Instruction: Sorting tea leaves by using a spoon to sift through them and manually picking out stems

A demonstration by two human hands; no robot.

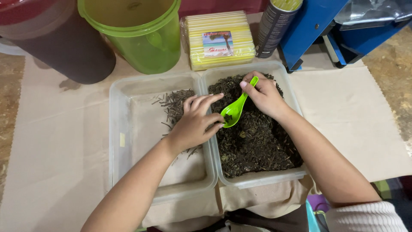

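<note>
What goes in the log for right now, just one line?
right hand: holds green spoon | left hand: fingertips at spoon bowl | right tub: dark dried leaves | left tub: few twigs

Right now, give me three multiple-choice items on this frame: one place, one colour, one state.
1. Where is the bulk of the dried leaves?
A. right tub
B. left tub
C. green bucket

2. What colour is the scoop?
A. red
B. green
C. white

3. What is the right hand doing?
A. resting flat on paper
B. gripping the scoop handle
C. lifting a lid

Answers: 1 A, the right tub is full while the left tub holds only scattered twigs. 2 B, it is bright green. 3 B, its fingers wrap the handle; the left hand touches the bowl.
</note>
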